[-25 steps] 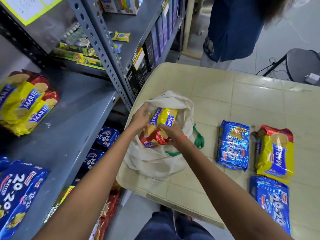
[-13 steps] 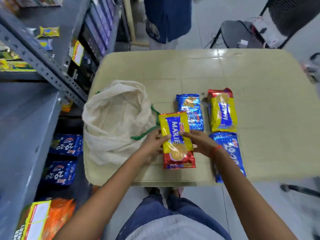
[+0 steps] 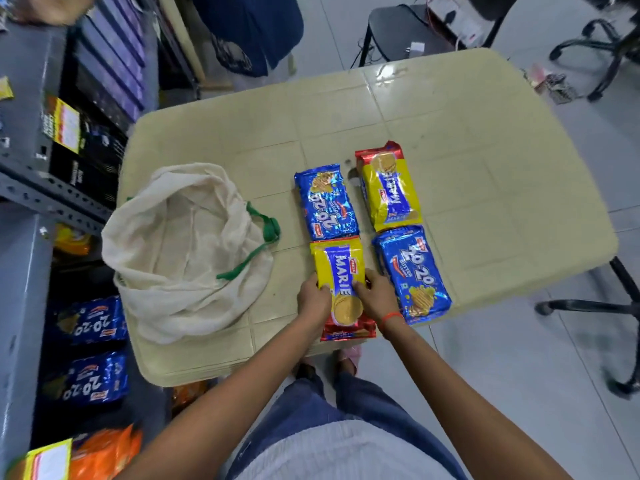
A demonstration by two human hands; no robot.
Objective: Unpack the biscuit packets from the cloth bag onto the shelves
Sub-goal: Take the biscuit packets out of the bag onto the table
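A cream cloth bag (image 3: 183, 247) with green handles lies slumped at the left of the beige table (image 3: 485, 168). Both hands grip a yellow-and-red Marie packet (image 3: 341, 268) flat on the table near its front edge: my left hand (image 3: 313, 301) on its left side, my right hand (image 3: 375, 296) on its right. Behind it lies a blue 20-20 packet (image 3: 327, 200). To the right lie a second Marie packet (image 3: 389, 187) and another blue 20-20 packet (image 3: 412, 275).
Grey metal shelves (image 3: 20, 258) stand at the left, with blue 20-20 packets (image 3: 91, 320) on a lower level and dark boxes above. A person in dark blue (image 3: 252, 26) stands beyond the table. Chairs (image 3: 588, 303) stand at the right.
The Marie packet came out of the bag and moved right, then down onto the table in front of the blue 20-20 packet. Both hands stayed on it.
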